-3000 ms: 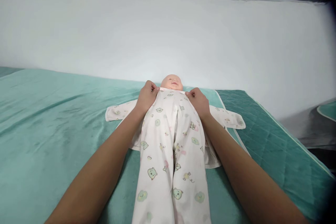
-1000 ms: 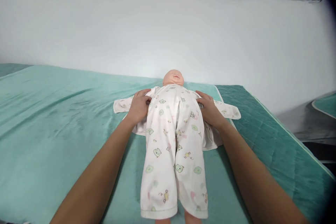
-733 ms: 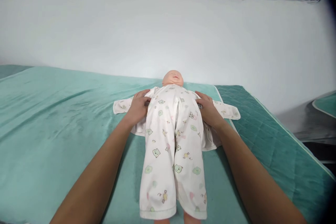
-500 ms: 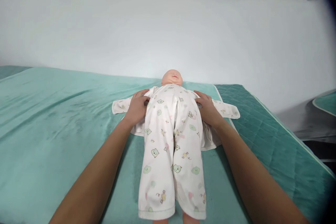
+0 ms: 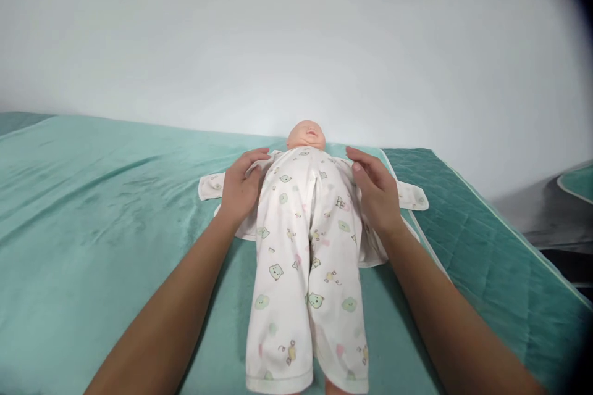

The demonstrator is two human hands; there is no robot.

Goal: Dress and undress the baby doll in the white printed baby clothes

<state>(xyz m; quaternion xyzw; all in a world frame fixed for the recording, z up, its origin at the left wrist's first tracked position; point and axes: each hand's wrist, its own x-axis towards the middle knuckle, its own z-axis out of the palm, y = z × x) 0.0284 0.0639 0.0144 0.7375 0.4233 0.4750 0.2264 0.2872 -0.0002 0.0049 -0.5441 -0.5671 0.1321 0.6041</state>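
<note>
A baby doll (image 5: 306,134) lies on its back, its head away from me. Printed white pants (image 5: 308,247) cover its legs and reach up over its body to near the neck. Beneath the doll a matching printed top (image 5: 412,196) is spread, its sleeves stretched out to both sides. My left hand (image 5: 243,185) is beside the doll's left-of-view flank, over the top, fingers apart and holding nothing. On the other side my right hand (image 5: 376,188) is raised over the top, thumb and fingers apart, with nothing held.
A light green sheet (image 5: 115,228) lies under the doll. At the right is a darker quilted green mat (image 5: 472,247) with a pale edge. Behind the bed stands a white wall (image 5: 296,55). Another green padded edge (image 5: 579,182) shows at the far right.
Both hands have come off the upper edge of the pants and moved slightly outward, with their fingers lifted and spread. The view has shifted slightly.
</note>
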